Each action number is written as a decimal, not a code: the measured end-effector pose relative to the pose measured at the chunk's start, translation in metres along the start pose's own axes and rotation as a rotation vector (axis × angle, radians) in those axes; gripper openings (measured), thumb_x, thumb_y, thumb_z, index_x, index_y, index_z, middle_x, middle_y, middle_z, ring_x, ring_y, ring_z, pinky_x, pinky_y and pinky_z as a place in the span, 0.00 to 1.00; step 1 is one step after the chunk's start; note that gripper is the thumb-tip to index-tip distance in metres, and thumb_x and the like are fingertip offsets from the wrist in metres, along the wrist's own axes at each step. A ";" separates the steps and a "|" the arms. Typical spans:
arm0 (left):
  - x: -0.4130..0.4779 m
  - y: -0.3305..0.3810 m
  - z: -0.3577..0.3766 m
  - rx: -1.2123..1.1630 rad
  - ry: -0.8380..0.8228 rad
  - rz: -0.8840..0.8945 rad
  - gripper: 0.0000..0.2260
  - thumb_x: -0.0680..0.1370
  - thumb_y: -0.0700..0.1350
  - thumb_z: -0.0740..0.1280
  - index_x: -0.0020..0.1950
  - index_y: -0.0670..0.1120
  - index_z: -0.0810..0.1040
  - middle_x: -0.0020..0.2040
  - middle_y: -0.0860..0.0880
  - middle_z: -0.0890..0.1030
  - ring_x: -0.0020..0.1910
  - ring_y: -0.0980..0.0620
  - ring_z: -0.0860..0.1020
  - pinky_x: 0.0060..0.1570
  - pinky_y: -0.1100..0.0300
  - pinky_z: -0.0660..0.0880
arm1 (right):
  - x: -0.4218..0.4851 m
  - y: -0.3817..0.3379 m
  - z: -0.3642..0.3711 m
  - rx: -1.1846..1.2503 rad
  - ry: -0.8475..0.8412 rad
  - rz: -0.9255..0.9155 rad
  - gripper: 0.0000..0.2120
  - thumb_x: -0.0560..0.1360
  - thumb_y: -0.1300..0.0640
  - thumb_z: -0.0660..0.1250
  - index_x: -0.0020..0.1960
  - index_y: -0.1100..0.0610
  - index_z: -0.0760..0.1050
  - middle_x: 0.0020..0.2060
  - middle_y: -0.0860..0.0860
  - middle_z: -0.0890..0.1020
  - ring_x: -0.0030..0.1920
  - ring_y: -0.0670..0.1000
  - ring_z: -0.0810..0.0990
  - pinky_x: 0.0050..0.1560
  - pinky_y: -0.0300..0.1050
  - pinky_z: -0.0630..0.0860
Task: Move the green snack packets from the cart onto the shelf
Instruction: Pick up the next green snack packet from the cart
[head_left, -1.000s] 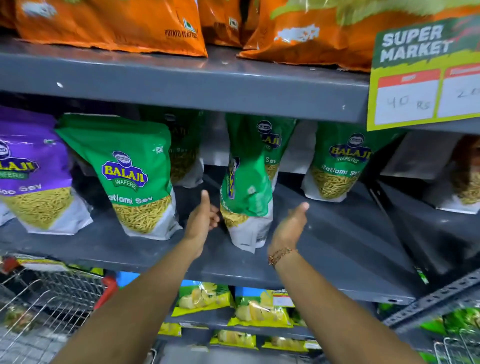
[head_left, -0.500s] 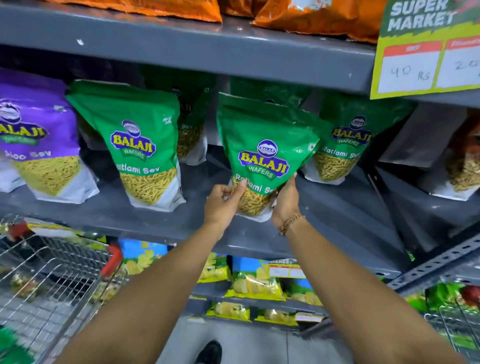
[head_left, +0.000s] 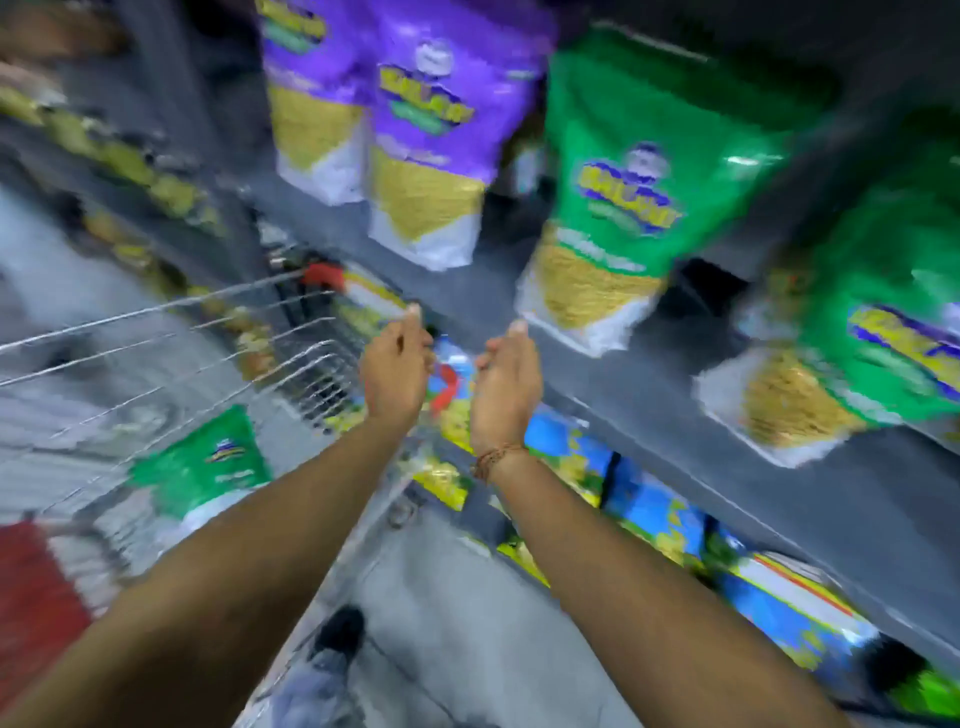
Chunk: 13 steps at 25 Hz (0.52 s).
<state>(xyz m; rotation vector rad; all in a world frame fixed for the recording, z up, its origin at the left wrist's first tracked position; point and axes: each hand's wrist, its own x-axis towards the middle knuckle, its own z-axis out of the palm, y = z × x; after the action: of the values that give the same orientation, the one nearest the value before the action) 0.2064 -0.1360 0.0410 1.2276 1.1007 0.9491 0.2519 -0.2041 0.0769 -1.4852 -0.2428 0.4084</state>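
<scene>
A: On the grey shelf (head_left: 810, 457), what stands there?

B: In the head view, blurred by motion, two green snack packets stand upright toward the shelf's front edge: one (head_left: 618, 171) mid-shelf, another (head_left: 872, 332) nearer its right end. Two purple packets (head_left: 431, 124) stand beside them, toward the left end.

A: And the cart?

B: The wire cart (head_left: 218, 358) sits left of the shelf, its corner close to the shelf's front edge. One more green packet (head_left: 200, 467) lies inside it, against the near wall.

A: The hands?

B: Both reach out side by side in front of the shelf's front edge, between cart and shelf, touching nothing. The left hand (head_left: 395, 374) is empty, fingers loosely curled, thumb up. The right hand (head_left: 506, 384) is empty too, fingers bent inward, a thread bracelet (head_left: 493, 457) on the wrist.

A: Below?

B: Blue and yellow packets (head_left: 644, 499) on a lower shelf, and a dark shoe (head_left: 340, 631) on the floor.
</scene>
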 end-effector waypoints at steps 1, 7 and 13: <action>0.018 -0.013 -0.043 0.021 0.131 -0.061 0.19 0.76 0.54 0.57 0.27 0.50 0.72 0.25 0.50 0.76 0.27 0.51 0.74 0.37 0.52 0.72 | -0.011 0.020 0.046 -0.127 -0.179 0.005 0.16 0.75 0.45 0.54 0.31 0.48 0.67 0.29 0.47 0.72 0.35 0.51 0.71 0.40 0.49 0.70; 0.072 -0.157 -0.258 0.218 0.517 -0.628 0.14 0.79 0.45 0.58 0.52 0.35 0.75 0.51 0.35 0.82 0.55 0.43 0.79 0.54 0.56 0.74 | -0.065 0.202 0.237 -0.773 -0.786 0.316 0.15 0.75 0.53 0.61 0.52 0.64 0.78 0.47 0.62 0.82 0.49 0.58 0.80 0.53 0.51 0.74; 0.084 -0.268 -0.310 0.112 0.223 -1.042 0.23 0.79 0.50 0.58 0.66 0.34 0.68 0.36 0.50 0.70 0.37 0.50 0.74 0.32 0.64 0.76 | -0.091 0.344 0.251 -1.078 -0.771 0.559 0.20 0.73 0.51 0.66 0.60 0.61 0.74 0.59 0.63 0.80 0.57 0.61 0.78 0.60 0.55 0.74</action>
<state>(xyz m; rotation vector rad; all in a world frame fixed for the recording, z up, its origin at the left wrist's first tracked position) -0.0826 -0.0159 -0.2364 0.4729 1.7208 0.2109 0.0287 0.0004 -0.2367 -2.3917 -0.7393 1.4713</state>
